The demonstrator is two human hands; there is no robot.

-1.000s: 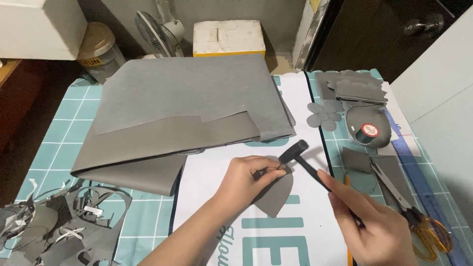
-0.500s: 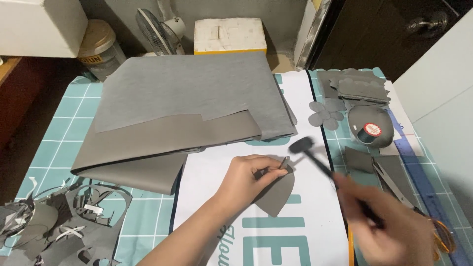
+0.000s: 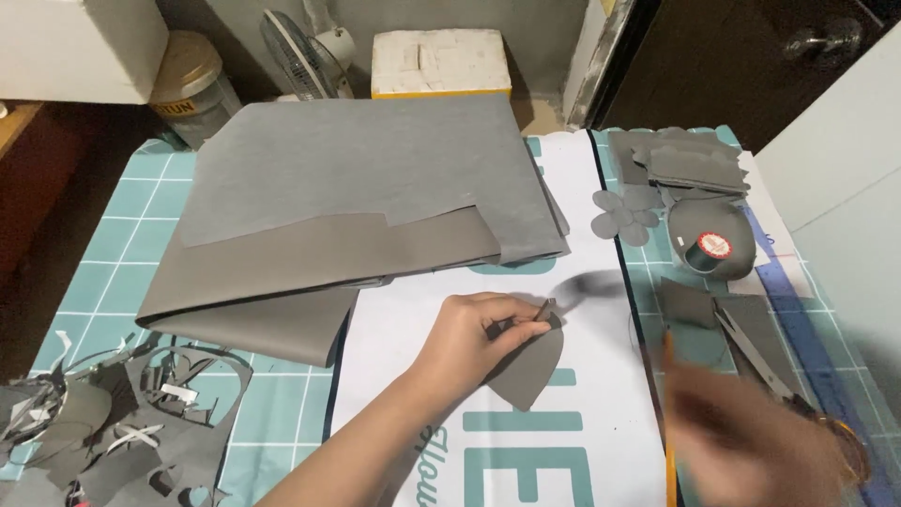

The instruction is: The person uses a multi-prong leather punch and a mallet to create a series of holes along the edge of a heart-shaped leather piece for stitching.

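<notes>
My left hand [image 3: 474, 330] pins a grey leaf-shaped cutout [image 3: 530, 371] onto the white printed sheet [image 3: 601, 413]. Its fingers pinch a small metal punch [image 3: 542, 312] that stands tilted on the cutout's upper edge. My right hand [image 3: 751, 437] is at the lower right, strongly blurred by motion. It grips the handle of a dark hammer, whose head [image 3: 589, 286] is a smear just right of the punch tip. I cannot tell whether head and punch touch.
Large folded grey sheets [image 3: 357, 197] cover the teal cutting mat [image 3: 113, 216] at the back. Grey offcuts [image 3: 122, 422] lie at the lower left. On the right are scissors [image 3: 755, 357], a thread spool [image 3: 710, 247], flower cutouts [image 3: 626, 214] and stacked grey pieces [image 3: 690, 161].
The hammer head has shifted a little to the right of the punch, and my right hand has dropped lower right and gone blurry. My left hand and the cutout have stayed put.
</notes>
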